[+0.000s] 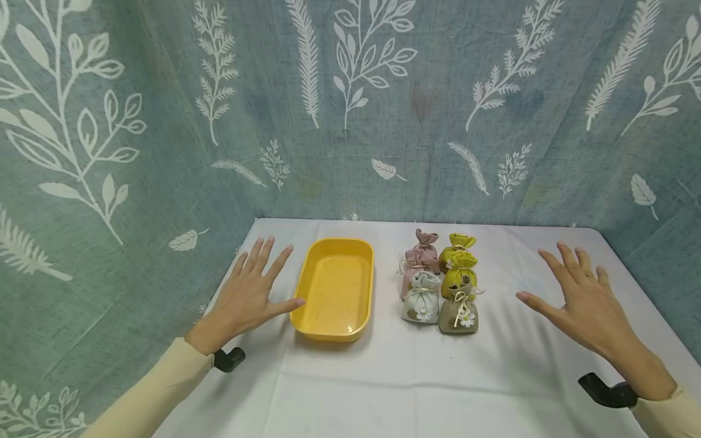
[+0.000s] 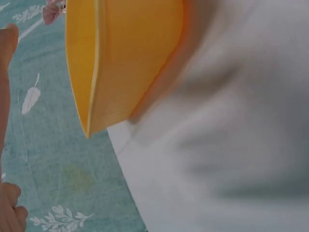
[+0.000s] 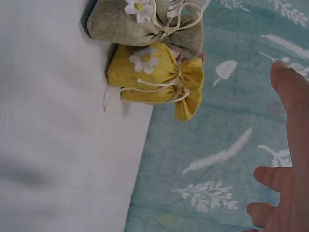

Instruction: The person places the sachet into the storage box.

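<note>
Both hands hover with fingers spread, holding nothing. My left hand (image 1: 246, 295) is beside a yellow plastic tray (image 1: 300, 304), its thumb overlapping the tray's left rim in the head view. My right hand (image 1: 586, 301) is over the right side of the table, apart from a cluster of small drawstring pouches. In the front row stand a pale grey pouch (image 1: 420, 299) and a brown pouch (image 1: 456, 316), each with a white flower. Behind them are pink pouches (image 1: 421, 260) on the left and yellow pouches (image 1: 453, 281) on the right, partly hidden. The right wrist view shows the brown pouch (image 3: 125, 24) closest.
A white cloth (image 1: 350, 389) covers the table. Blue-green fabric with white leaf prints (image 1: 405, 170) hangs behind and at both sides. Dark wrist-worn devices show below the left wrist (image 1: 229, 360) and the right wrist (image 1: 608, 392).
</note>
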Available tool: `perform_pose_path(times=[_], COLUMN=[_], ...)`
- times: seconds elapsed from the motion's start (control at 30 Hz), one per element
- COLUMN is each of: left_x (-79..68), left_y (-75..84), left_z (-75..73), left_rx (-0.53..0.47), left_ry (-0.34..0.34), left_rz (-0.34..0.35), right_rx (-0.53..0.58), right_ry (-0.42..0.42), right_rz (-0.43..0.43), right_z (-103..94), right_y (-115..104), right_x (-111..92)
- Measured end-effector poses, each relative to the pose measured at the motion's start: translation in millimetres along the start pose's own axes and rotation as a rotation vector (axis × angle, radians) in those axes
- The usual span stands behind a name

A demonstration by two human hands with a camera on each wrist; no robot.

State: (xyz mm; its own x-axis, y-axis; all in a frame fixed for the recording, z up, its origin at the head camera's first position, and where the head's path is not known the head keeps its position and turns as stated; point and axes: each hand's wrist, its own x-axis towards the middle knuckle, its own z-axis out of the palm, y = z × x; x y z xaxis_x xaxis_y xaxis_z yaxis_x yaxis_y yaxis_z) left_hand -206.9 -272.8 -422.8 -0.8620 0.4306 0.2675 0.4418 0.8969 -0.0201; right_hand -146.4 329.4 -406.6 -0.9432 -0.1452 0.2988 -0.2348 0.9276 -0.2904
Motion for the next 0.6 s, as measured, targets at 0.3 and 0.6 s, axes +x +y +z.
perform_pose_path(times=[0.3, 0.6], left_x=[-0.3, -4.1], left_y=[1.3, 3.1], left_z=[7.8, 16.2], left_rx=[-0.195, -0.542], left_ry=[0.011, -0.090], left_rz=[0.020, -0.069], right_rx=[0.066, 0.169], right_ry=[-0.074, -0.049], right_rz=[0.087, 0.051], right_z=[3.9, 21.6], right_y=[-9.1, -17.3], right_x=[-0.2, 0.9])
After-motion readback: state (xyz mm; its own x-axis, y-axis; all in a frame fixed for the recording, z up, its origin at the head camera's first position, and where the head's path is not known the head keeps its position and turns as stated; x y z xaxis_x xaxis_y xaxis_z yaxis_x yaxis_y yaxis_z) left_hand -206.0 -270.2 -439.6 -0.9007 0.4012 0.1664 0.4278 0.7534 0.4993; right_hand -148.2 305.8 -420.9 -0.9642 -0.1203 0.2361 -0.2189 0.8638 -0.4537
